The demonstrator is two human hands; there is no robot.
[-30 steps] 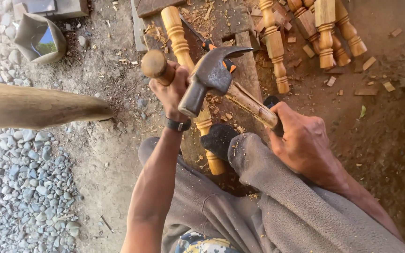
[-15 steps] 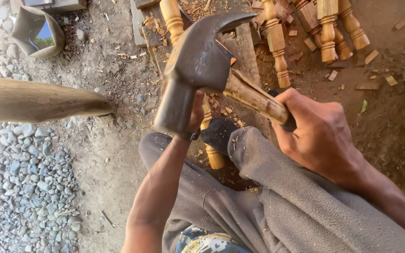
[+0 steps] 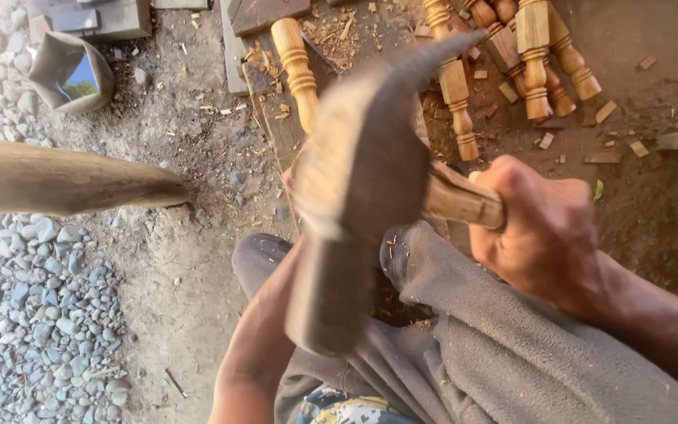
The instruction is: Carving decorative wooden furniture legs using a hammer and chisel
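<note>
My right hand grips the wooden handle of a claw hammer, raised close to the camera and blurred. The hammer head hides most of my left hand; only its edge and the forearm below show. That hand stays over a turned wooden spindle lying on a dark plank, where it gripped a round-topped wooden tool a second ago. My grey-trousered knees fill the lower right.
A pile of turned wooden spindles lies at the top right among wood chips. A thick wooden pole juts in from the left. Grey gravel covers the lower left. A cut container stands at the top left.
My right hand has swung the hammer up from the round-topped tool towards the camera, so the head now covers my left hand. The left forearm has stayed in place.
</note>
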